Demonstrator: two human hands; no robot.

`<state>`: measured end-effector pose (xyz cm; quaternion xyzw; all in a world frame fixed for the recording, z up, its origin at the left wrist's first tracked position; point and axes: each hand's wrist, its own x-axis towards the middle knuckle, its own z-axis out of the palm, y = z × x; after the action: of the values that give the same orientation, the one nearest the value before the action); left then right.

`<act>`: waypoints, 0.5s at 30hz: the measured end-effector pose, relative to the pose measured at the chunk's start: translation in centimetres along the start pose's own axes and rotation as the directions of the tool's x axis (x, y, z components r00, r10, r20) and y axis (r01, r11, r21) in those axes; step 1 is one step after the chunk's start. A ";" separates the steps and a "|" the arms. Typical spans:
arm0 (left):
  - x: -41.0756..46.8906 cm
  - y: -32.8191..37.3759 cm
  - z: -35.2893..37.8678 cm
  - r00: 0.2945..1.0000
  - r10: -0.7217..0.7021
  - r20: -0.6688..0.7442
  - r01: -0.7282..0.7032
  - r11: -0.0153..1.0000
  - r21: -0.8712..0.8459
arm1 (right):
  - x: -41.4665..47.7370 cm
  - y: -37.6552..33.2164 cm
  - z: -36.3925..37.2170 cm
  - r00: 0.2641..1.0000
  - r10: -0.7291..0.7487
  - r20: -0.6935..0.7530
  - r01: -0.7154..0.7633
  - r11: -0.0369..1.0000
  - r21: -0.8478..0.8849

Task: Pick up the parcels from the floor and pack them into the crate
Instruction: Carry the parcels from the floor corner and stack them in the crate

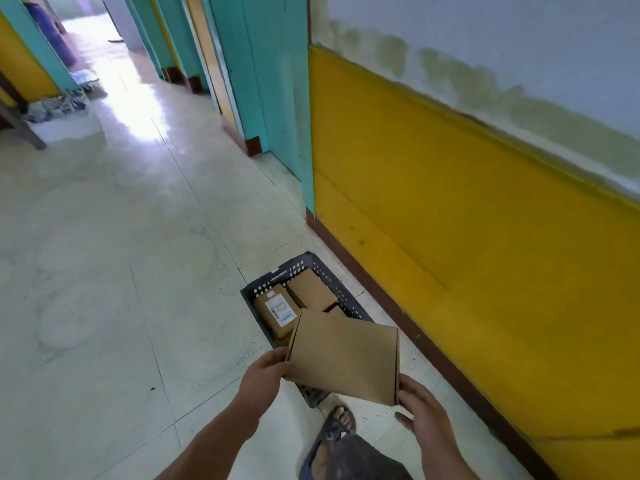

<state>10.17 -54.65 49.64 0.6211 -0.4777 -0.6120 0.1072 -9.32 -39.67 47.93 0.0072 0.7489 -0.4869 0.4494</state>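
Note:
A flat brown cardboard parcel hangs in the air over the near half of a dark perforated crate standing on the floor. My left hand grips the parcel's left edge and my right hand holds its lower right corner. Inside the crate lie a parcel with a white shipping label and a plain brown parcel side by side, with a corner of another box showing behind the held one. The crate's near end is mostly hidden by the held parcel.
The crate sits close to a yellow wall with a brown skirting board on the right. My sandalled foot stands just in front of the crate. Pale tiled floor stretches left and down a corridor with teal door frames.

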 end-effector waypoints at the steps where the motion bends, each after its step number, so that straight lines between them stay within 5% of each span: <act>1: 1.7 1.2 -0.2 1.000 -0.014 0.003 0.014 1.000 0.019 | 1.5 -0.6 0.8 1.000 0.023 0.007 -0.023 1.000 0.014; 15: 19.5 10.7 -1.8 0.986 -0.166 -0.010 0.164 0.965 0.204 | 12.7 -7.5 11.8 0.982 0.175 -0.070 -0.171 0.983 0.068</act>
<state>2.81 -75.16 44.89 0.6642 -0.4849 -0.5689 -0.0100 -12.42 -57.69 43.32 0.1046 0.7466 -0.4683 0.4608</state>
